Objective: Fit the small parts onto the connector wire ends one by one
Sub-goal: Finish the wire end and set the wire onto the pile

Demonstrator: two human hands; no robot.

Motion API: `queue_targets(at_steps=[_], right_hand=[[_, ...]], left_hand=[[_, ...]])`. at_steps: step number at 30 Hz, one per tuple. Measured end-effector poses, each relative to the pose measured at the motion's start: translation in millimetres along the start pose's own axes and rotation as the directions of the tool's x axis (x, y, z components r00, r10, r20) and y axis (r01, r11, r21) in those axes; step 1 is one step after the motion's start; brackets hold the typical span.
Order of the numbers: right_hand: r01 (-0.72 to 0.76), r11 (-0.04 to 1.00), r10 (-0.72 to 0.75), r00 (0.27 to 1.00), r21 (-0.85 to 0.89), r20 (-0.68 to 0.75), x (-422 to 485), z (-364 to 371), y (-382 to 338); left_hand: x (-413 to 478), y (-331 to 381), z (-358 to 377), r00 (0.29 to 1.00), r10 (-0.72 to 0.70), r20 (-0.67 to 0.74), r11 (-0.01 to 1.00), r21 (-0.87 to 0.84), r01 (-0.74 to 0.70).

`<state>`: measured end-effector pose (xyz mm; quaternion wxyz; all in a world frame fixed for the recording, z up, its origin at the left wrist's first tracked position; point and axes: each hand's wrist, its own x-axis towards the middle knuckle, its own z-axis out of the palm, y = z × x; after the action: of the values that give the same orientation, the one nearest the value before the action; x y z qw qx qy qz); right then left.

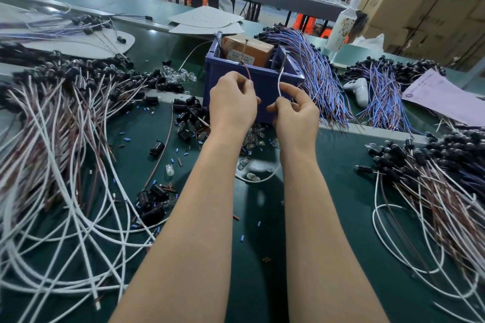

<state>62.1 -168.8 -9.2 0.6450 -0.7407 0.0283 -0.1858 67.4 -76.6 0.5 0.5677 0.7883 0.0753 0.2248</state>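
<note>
A tangled heap of long white and brown wires tipped with black sockets [52, 139] sprawled over the left side of the dark green table [341, 231]. Just right of it lay loose black cylindrical sockets [157, 194], small clear glass bulbs [170, 170] and tiny blue sleeve pieces [259, 223], scattered on the table.

At the centre, the left hand [232, 102] hovered above the table in front of a blue plastic bin [252, 86]. Its fingers were curled, and thumb and forefinger pinched a thin brown wire [246, 71]. This wire rose from the fingertips to a bare metal tip, seen against the brown cardboard box [249, 47] inside the bin.

Just beside it, thumbs almost meeting, the right hand [296, 118] pinched a thin white wire [280, 81] between thumb and forefinger. That wire curved upward to a tip near the bin's rim. Both wire ends stood above the hands and apart from each other. Whether a small part sat inside either grip could not be told.

Below, between the forearms, a single clear bulb on a white lead [253, 177] lay on the table.

To the right of the bin fanned a thick bundle of blue and purple wires [320, 81]. Next came a white game controller [358, 89], then a pale lilac paper sheet [441, 97]. Nearer, a second heap of socketed white and brown wires [433, 191] filled the right side.
</note>
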Motion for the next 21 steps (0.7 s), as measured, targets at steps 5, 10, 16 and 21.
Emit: queue_targets(at_steps=[5,10,16,21], right_hand=[[-0.003,1.000,0.003,1.000,0.008,0.001,-0.9,-0.4,-0.6],[-0.003,1.000,0.003,1.000,0.011,0.009,-1.2,-0.4,-0.8],[-0.013,1.000,0.013,1.000,0.010,0.013,-1.0,-0.2,-1.2],[-0.020,1.000,0.021,1.000,-0.003,0.022,-0.8,-1.1,-1.1]], left_hand=[[0.4,0.8,-0.9,1.000,-0.004,-0.008,1.000,-0.003,0.004],[1.3,-0.3,-0.1,1.000,-0.003,0.014,1.000,0.001,0.003],[0.5,-1.5,0.4,0.999,0.007,0.040,1.000,-0.007,-0.007],[-1.5,0.3,-1.7,0.999,0.004,0.051,1.000,0.019,-0.005]])
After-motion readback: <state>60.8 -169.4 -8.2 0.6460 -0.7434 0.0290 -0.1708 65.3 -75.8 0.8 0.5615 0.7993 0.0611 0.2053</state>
